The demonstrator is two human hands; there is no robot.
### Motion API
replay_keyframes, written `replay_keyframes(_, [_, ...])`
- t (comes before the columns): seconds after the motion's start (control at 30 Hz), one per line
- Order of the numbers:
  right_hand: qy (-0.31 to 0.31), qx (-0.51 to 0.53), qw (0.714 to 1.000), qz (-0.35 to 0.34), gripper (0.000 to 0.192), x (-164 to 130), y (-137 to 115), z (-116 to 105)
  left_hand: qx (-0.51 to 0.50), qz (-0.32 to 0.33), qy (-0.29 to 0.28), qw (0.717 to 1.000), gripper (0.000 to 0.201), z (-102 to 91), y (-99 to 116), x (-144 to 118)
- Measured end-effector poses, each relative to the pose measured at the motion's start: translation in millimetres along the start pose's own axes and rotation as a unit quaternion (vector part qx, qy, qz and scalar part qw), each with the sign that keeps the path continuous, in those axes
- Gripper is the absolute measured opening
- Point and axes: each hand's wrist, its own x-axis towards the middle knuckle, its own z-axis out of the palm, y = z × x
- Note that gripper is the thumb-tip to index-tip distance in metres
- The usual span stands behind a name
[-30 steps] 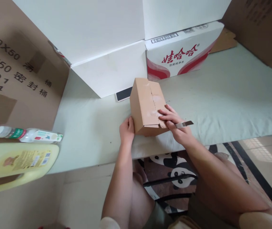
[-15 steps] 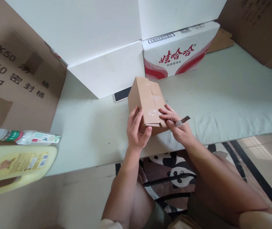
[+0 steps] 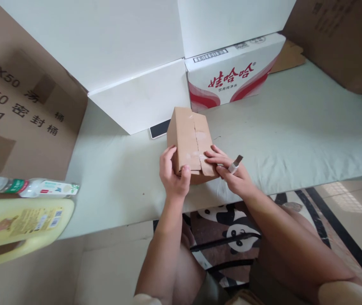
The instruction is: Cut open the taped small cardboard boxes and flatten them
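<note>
A small brown cardboard box (image 3: 185, 135) rests on the cloth-covered table, with a split seam and clear tape along its top. My left hand (image 3: 174, 176) grips its near left corner, fingers along the side and thumb on the near top edge. At the near right corner, the fingertips of my right hand (image 3: 233, 173) lie on the top flap, which is bent at its end. A box cutter (image 3: 234, 164) with a pale handle is tucked in that hand, its metal end pointing away from the box. Part of its handle is hidden by my fingers.
Behind the box stand white panels (image 3: 142, 97), a phone (image 3: 160, 129) and a white-and-red carton (image 3: 231, 78). To the left are a large carton (image 3: 25, 97), a clear bottle (image 3: 37, 187) and a yellow jug (image 3: 25, 224). The table's front edge runs beneath my forearms.
My left thumb has moved onto the box's near top edge. The near end of the right flap has bent further out of line. The box cutter now tilts more upright.
</note>
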Motion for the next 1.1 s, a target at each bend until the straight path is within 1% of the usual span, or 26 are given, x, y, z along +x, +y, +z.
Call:
replay_keyframes(0.1, [0.041, 0.029, 0.997, 0.062, 0.034, -1.8, 0.3, -0.7, -0.044, -0.041, 0.005, 0.998, 0.052, -8.0, -8.5, 1.3])
replay_keyframes(0.17, [0.072, 0.015, 0.991, 0.112, 0.037, -2.7, 1.5, -0.7, -0.078, -0.068, 0.01, 0.995, 0.053, -14.2, -14.8, 4.1])
replay_keyframes(0.23, [0.108, -0.009, 0.983, 0.145, 0.039, -1.9, 3.1, -1.5, -0.106, -0.102, 0.02, 0.989, 0.054, -20.5, -22.3, 7.1])
replay_keyframes(0.27, [0.128, -0.015, 0.98, 0.15, 0.039, -0.8, 3.9, -2.3, -0.119, -0.122, 0.027, 0.985, 0.054, -23.5, -26.6, 8.3])
replay_keyframes(0.33, [0.169, -0.015, 0.976, 0.135, 0.038, 2.7, 5.4, -4.2, -0.138, -0.16, 0.033, 0.977, 0.055, -28.7, -35.4, 9.2])
replay_keyframes(0.4, [0.191, -0.006, 0.975, 0.112, 0.037, 6.0, 6.9, -5.7, -0.151, -0.185, 0.016, 0.971, 0.056, -32.4, -43.0, 8.3])
replay_keyframes(0.47, [0.186, 0.003, 0.978, 0.098, 0.038, 7.4, 8.6, -5.9, -0.158, -0.197, -0.012, 0.967, 0.058, -34.1, -47.7, 6.3])
replay_keyframes(0.57, [0.149, -0.013, 0.985, 0.088, 0.039, 5.1, 11.3, -2.9, -0.172, -0.207, -0.029, 0.963, 0.06, -33.4, -49.4, 3.7])
replay_keyframes(0.73, [0.052, -0.039, 0.995, 0.081, 0.04, 0.0, 11.2, 6.4, -0.22, -0.238, -0.002, 0.946, 0.06, -29.0, -46.1, 3.4])
replay_keyframes(0.8, [0.031, -0.042, 0.996, 0.068, 0.041, 0.3, 10.5, 8.7, -0.241, -0.257, 0.013, 0.936, 0.058, -28.2, -43.4, 5.7])
replay_keyframes(0.87, [0.028, -0.041, 0.997, 0.059, 0.042, 1.1, 10.6, 9.3, -0.255, -0.276, 0.028, 0.926, 0.055, -28.3, -39.5, 9.3])
replay_keyframes(0.93, [0.041, -0.036, 0.997, 0.054, 0.041, 1.7, 11.6, 8.0, -0.273, -0.302, 0.043, 0.912, 0.05, -29.1, -35.0, 13.2])
replay_keyframes(1.03, [0.074, -0.031, 0.995, 0.061, 0.038, 1.5, 12.7, 3.9, -0.31, -0.355, 0.052, 0.881, 0.043, -30.3, -28.9, 16.6])
replay_keyframes(1.1, [0.081, -0.029, 0.994, 0.064, 0.037, 1.4, 12.0, 0.9, -0.325, -0.378, 0.049, 0.865, 0.042, -30.3, -26.3, 16.8])
